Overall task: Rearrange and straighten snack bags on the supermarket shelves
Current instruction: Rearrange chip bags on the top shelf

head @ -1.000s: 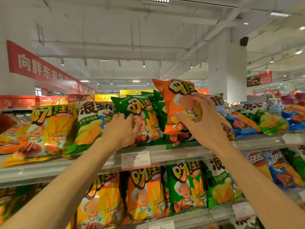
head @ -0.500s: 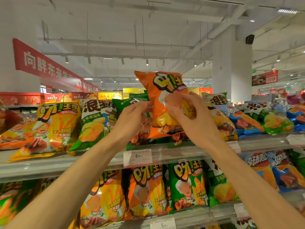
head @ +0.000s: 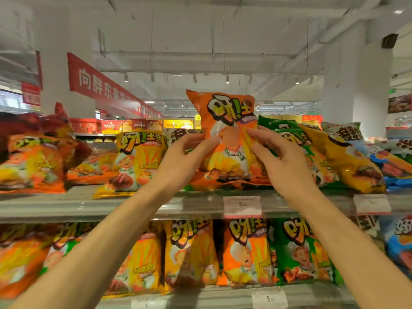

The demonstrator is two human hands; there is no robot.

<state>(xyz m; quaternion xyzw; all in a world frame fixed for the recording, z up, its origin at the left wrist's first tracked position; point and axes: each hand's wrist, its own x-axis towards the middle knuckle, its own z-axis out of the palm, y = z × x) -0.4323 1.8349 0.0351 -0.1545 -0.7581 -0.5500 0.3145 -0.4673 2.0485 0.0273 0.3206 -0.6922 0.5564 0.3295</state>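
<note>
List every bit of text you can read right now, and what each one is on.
"向胖东来学" on the red banner, cut off after that.
"呀!土" on the orange bag held by the left hand and right hand.
"呀!土豆" on the yellow bag.
"5" on the upper price tag.
"5" on the lower price tag.
Smaller print is blurred.

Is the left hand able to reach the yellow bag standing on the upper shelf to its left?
Probably not yet: the left hand grips the orange bag. Once it lets go, the yellow bag stands unobstructed.
</note>
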